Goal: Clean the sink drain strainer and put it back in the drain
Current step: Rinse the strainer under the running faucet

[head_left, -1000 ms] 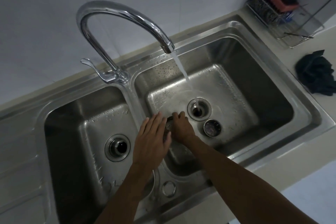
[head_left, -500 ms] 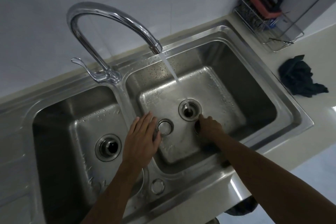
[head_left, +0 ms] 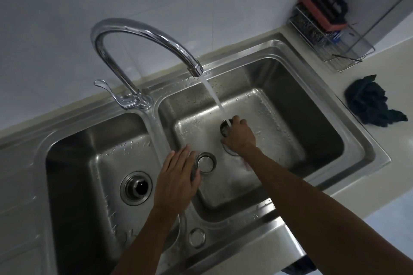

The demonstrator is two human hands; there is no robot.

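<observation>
The right hand grips the round steel cup-shaped drain strainer under the running water stream, just right of the frame's centre. The left hand is released with straight fingers at lower centre, well apart from the strainer and just beside a round steel cap.

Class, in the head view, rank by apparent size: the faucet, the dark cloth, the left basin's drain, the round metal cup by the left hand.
1. faucet
2. dark cloth
3. left basin's drain
4. round metal cup, a little smaller than the drain; both lie at a similar depth, so this is fairly sure.
</observation>
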